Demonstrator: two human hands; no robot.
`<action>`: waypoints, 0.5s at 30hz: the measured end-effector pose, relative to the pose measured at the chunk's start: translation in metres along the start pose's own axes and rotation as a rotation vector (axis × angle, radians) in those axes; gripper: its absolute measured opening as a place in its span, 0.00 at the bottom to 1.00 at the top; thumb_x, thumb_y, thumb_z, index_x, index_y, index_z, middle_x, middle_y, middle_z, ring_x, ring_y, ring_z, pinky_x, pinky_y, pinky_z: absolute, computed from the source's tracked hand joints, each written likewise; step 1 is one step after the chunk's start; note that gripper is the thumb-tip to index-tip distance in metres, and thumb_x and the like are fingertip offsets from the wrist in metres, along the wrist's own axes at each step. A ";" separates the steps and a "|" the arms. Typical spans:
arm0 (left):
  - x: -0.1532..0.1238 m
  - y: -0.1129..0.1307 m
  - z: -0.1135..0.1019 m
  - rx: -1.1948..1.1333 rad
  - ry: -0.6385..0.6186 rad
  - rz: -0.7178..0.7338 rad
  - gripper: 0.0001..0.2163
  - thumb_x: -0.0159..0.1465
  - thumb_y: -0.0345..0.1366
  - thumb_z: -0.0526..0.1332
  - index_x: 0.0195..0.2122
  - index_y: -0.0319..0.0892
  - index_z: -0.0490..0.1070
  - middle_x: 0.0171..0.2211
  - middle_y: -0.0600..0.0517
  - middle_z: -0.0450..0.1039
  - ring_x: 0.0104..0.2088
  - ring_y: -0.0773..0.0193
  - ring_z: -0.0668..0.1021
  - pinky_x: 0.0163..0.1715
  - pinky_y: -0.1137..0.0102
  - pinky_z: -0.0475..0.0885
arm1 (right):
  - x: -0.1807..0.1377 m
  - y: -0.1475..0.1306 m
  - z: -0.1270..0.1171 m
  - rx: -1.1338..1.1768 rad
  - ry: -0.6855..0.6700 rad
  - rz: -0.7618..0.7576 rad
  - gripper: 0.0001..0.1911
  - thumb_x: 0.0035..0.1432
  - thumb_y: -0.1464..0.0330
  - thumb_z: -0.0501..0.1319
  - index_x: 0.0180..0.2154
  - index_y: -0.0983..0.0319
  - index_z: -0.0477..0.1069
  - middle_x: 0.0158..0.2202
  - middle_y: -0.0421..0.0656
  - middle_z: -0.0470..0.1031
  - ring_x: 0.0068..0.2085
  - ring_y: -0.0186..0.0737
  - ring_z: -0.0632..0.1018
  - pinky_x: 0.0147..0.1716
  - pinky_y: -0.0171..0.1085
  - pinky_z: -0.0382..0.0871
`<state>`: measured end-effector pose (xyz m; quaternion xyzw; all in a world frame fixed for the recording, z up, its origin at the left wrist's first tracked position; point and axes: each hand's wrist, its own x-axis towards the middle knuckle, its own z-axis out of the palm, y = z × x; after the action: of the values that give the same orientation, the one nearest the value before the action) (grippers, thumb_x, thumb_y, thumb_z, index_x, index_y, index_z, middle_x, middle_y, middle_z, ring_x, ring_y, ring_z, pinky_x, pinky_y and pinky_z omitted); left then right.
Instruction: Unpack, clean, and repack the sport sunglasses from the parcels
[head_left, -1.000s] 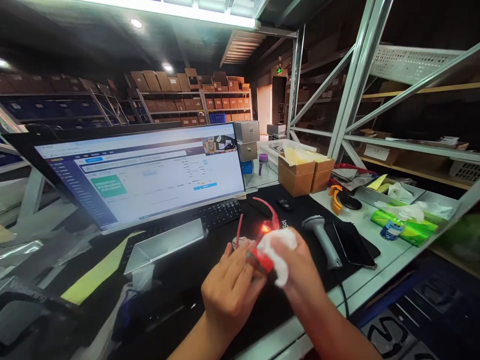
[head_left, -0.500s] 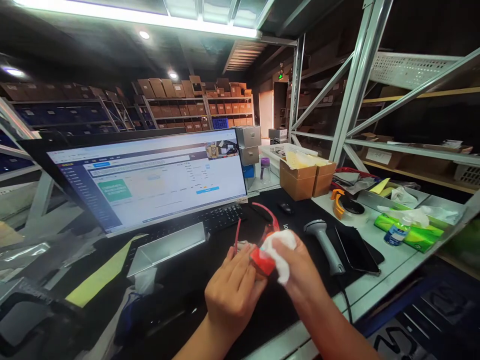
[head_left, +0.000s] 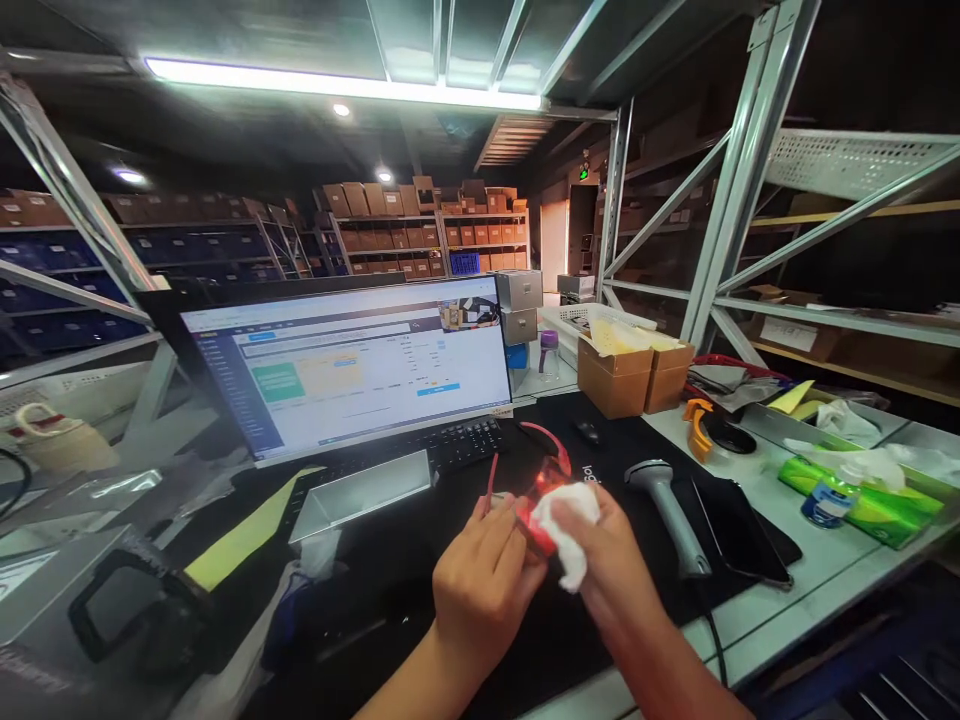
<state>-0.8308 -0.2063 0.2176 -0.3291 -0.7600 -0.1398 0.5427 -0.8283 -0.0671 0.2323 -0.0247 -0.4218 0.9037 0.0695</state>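
A pair of red sunglasses (head_left: 553,478) is held up over the black desk mat, its thin red temples pointing away from me. My left hand (head_left: 484,575) is closed around one side of the frame, fingers hiding part of it. With my right hand (head_left: 613,540) I pinch a crumpled white tissue (head_left: 568,508) and press it against a red shiny lens. The tissue covers much of that lens. Beyond my left hand lies a silver open box (head_left: 364,497), in front of the keyboard (head_left: 469,440).
A monitor (head_left: 382,370) stands behind the keyboard. To the right are a barcode scanner (head_left: 670,515), a phone (head_left: 739,530), a tape dispenser (head_left: 709,430) and a small blue-labelled bottle (head_left: 832,495). Cardboard boxes (head_left: 615,383) stand at the back. A grey box (head_left: 67,600) is at the left.
The camera view has turned left and up, so everything sits further right and lower. Both hands keep their hold, and the tissue has shifted slightly on the lens.
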 end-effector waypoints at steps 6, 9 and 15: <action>0.005 -0.003 -0.004 -0.090 -0.020 -0.104 0.05 0.59 0.25 0.62 0.33 0.40 0.75 0.38 0.47 0.83 0.41 0.54 0.84 0.51 0.54 0.79 | 0.016 -0.015 -0.006 0.181 -0.065 0.110 0.20 0.38 0.64 0.80 0.32 0.62 0.75 0.28 0.38 0.79 0.28 0.34 0.78 0.32 0.33 0.75; 0.014 -0.008 -0.011 -0.252 -0.045 -0.365 0.06 0.58 0.27 0.63 0.24 0.42 0.71 0.26 0.54 0.78 0.28 0.63 0.81 0.45 0.57 0.80 | 0.016 0.000 -0.027 0.173 -0.027 0.029 0.19 0.44 0.59 0.78 0.35 0.60 0.77 0.33 0.40 0.81 0.34 0.37 0.80 0.38 0.35 0.76; 0.027 -0.010 -0.022 -0.905 -0.196 -0.757 0.03 0.56 0.34 0.65 0.28 0.41 0.77 0.30 0.49 0.81 0.27 0.62 0.80 0.25 0.72 0.76 | 0.017 0.017 -0.037 0.173 0.008 -0.033 0.24 0.49 0.52 0.74 0.42 0.58 0.78 0.44 0.42 0.82 0.47 0.40 0.80 0.50 0.38 0.74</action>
<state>-0.8265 -0.2175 0.2518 -0.2451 -0.7360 -0.6023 0.1882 -0.8436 -0.0472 0.1960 -0.0150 -0.3425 0.9353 0.0881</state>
